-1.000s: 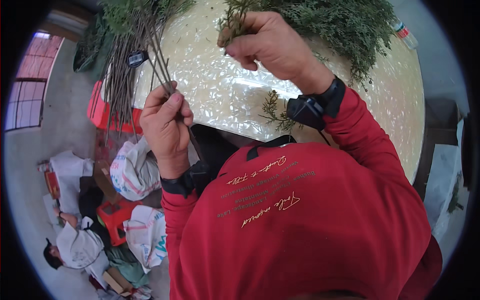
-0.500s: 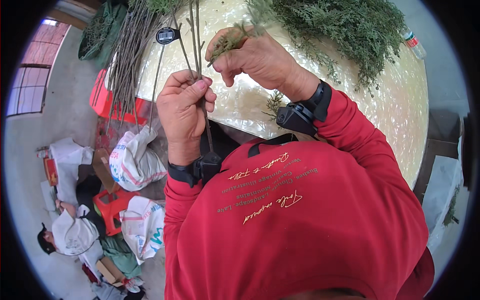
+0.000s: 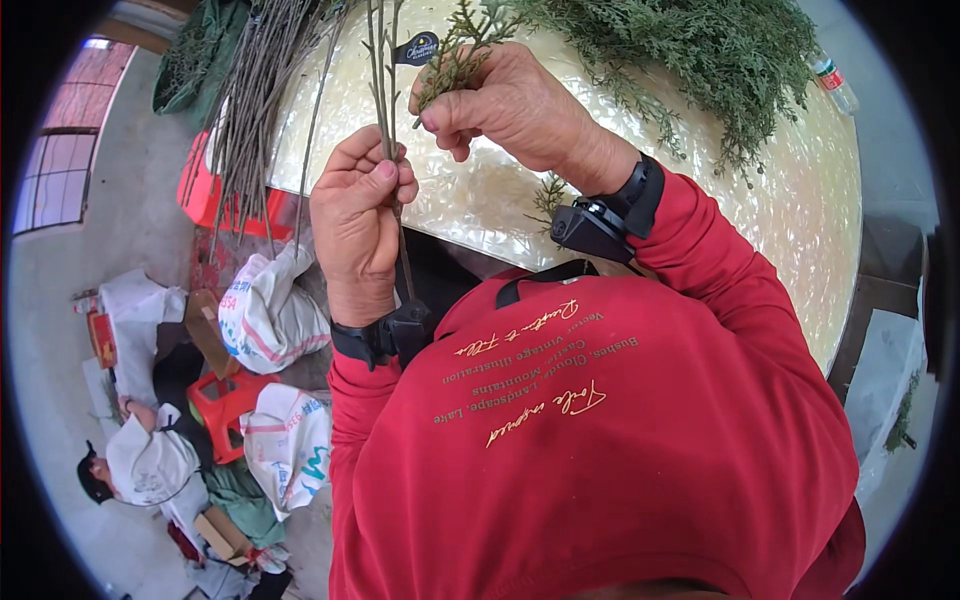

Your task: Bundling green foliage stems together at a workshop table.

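My left hand (image 3: 358,225) is closed round several thin brown stems (image 3: 382,75), which stand upright and reach below the fist toward my wrist. To the right of them, my right hand (image 3: 530,110) pinches a small green conifer sprig (image 3: 455,68) between thumb and fingers, its cut end pointing down. The sprig and the stems are apart by a small gap. Beside the stems hangs a black tag (image 3: 417,48), partly near the sprig; where it is fastened cannot be seen.
A pile of green conifer branches (image 3: 690,60) covers the far right of the pearly table (image 3: 740,240), near a plastic bottle (image 3: 836,85). Bare sticks (image 3: 255,130) lean over a red stool (image 3: 205,190) at left. White sacks (image 3: 268,315) and a seated person (image 3: 150,460) are lower left.
The black tag has swung from the left of the stems to the right and shows its other face. My right hand has turned the sprig more upright. My left hand still grips the stems.
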A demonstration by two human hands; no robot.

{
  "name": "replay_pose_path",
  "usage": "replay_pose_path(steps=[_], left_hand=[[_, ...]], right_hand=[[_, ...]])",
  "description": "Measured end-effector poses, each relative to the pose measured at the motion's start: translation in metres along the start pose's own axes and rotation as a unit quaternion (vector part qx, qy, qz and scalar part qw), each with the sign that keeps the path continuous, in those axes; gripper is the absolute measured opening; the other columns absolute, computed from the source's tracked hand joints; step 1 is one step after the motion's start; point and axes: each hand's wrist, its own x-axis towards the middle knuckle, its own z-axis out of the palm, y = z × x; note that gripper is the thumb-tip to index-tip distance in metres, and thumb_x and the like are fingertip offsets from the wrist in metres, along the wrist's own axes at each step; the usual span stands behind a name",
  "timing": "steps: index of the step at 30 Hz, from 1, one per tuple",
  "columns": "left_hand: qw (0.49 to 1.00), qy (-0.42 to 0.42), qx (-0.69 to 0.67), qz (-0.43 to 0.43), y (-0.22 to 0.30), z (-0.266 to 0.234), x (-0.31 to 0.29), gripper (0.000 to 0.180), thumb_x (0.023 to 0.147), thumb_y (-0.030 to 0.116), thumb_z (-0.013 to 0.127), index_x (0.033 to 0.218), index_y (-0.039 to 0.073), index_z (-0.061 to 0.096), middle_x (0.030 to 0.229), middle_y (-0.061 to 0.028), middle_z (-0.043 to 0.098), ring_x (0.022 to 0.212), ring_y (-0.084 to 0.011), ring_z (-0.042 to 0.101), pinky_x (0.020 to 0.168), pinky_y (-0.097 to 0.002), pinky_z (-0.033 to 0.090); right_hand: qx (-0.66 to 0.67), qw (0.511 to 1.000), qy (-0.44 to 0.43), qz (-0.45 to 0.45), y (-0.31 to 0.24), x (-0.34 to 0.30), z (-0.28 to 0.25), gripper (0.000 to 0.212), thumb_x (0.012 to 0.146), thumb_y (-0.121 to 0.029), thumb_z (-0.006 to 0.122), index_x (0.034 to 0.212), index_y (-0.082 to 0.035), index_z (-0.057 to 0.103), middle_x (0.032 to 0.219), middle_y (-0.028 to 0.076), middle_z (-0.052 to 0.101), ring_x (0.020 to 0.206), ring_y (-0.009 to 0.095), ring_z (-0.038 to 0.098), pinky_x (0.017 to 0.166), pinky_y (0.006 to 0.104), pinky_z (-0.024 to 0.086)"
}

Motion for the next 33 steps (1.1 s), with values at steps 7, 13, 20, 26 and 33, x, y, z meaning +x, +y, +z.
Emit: replay_pose_path(steps=[7,13,20,26,33], left_hand=[[0.996,-0.012,0.09,-0.023,0.01,0.002,-0.003,0.014,0.082,-0.002,0.052,0.096,-0.006,0.05,0.074,-0.0123,0.057,0.058,-0.0147,0.054,0.05,-0.0224,0.044],[0.993,0.016,0.119,0.004,0.017,0.012,-0.007,0.009,0.082,-0.001,0.052,0.09,-0.005,0.05,0.069,-0.0109,0.057,0.047,-0.0107,0.049,0.04,-0.0189,0.038],[0.991,0.046,0.125,0.024,0.009,0.021,-0.007,0.007,0.08,-0.003,0.055,0.086,-0.005,0.052,0.069,-0.0109,0.058,0.044,-0.0081,0.046,0.036,-0.018,0.032],[0.989,0.049,0.135,0.024,0.006,0.024,-0.007,0.005,0.079,-0.003,0.056,0.082,-0.005,0.053,0.067,-0.0098,0.058,0.043,-0.0076,0.045,0.036,-0.0184,0.031],[0.991,0.044,0.119,0.03,0.005,0.023,-0.006,0.005,0.078,-0.004,0.056,0.081,-0.006,0.053,0.065,-0.0089,0.057,0.042,-0.0073,0.044,0.036,-0.0185,0.03]], right_hand=[[0.012,0.999,-0.023,-0.031,0.007,0.002,-0.001,0.021,0.073,-0.012,0.068,0.086,0.002,0.06,0.065,0.005,0.058,0.054,0.012,0.055,0.051,0.0238,0.046],[0.029,1.0,0.006,-0.007,0.014,0.002,0.003,0.019,0.073,-0.01,0.067,0.085,0.003,0.06,0.065,0.006,0.059,0.056,0.015,0.057,0.052,0.0254,0.048],[0.025,0.999,0.031,-0.024,0.013,-0.001,0.01,0.011,0.072,-0.002,0.062,0.081,0.004,0.06,0.065,0.008,0.059,0.055,0.015,0.058,0.052,0.0257,0.048],[-0.023,0.999,0.024,-0.034,0.015,0.0,0.008,0.009,0.071,0.0,0.06,0.078,0.004,0.059,0.065,0.008,0.059,0.056,0.015,0.057,0.053,0.0255,0.048],[-0.035,0.999,0.025,-0.032,0.019,0.0,0.007,0.008,0.071,0.001,0.059,0.077,0.004,0.059,0.064,0.008,0.059,0.057,0.015,0.058,0.054,0.0255,0.048]])
